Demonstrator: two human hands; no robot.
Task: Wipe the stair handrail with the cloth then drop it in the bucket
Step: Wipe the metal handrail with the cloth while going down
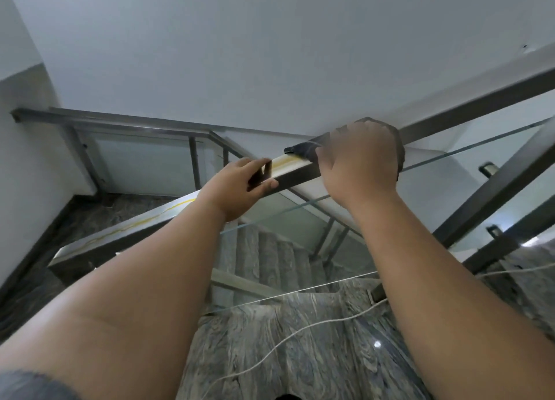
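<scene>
At the left of the frame, a lower run of the flat-topped grey metal stair handrail [120,231] rises toward the centre, its top face marked by a thin yellow streak [141,221]. At centre left, the left hand [240,186] grips the handrail, thumb on the near side face and fingers curled over the top, closed narrow around the bar and holding nothing else. Between the two hands a short section of the top face shows a wider yellow smear [289,159]. Right of centre, the right hand [360,162] presses down flat on a dark grey soft cloth [300,151], which is draped over the top of the handrail; the palm covers most of it, and only its left edge and a strip at the right of the hand show. The cloth appears light and limp, so it should conform to the bar's edges; a palm-down hold with fingers wrapped over the far edge should keep it from slipping on the smooth metal. Clear glass infill panels [450,159] sit under the rail and should be treated as fragile. At lower centre, a white cord [300,330] trails across the grey veined stone stair treads [270,354]. No bucket is in view. No brand, label or legible writing is visible.
</scene>
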